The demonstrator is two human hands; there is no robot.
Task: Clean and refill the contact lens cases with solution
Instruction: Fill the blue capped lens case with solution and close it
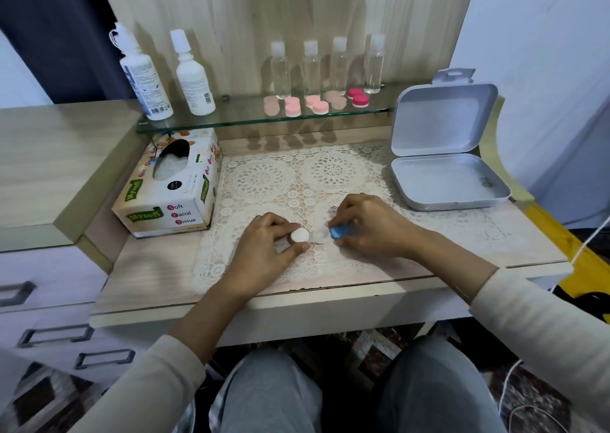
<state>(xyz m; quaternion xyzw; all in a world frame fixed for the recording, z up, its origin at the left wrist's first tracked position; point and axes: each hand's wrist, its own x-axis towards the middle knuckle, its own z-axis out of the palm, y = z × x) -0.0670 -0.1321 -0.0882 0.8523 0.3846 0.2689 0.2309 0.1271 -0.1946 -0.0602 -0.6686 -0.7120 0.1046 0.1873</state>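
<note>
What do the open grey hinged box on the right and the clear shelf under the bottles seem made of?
Open grey hinged box: probably thin metal, tin or aluminium, matte; dull silvery sheen and rolled rim suggest it, though plastic is possible. Clear shelf: glass, glossy; see-through, with a greenish edge.

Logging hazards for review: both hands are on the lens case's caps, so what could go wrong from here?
1. The left hand pinches the white cap, the right hand the blue cap; laid on the lace mat, either might pick up lint.
2. The lens case between them sits on that uneven mat and could tip when filled.
3. Reaching for the solution bottle may knock the pink cases on the glass shelf.
</note>
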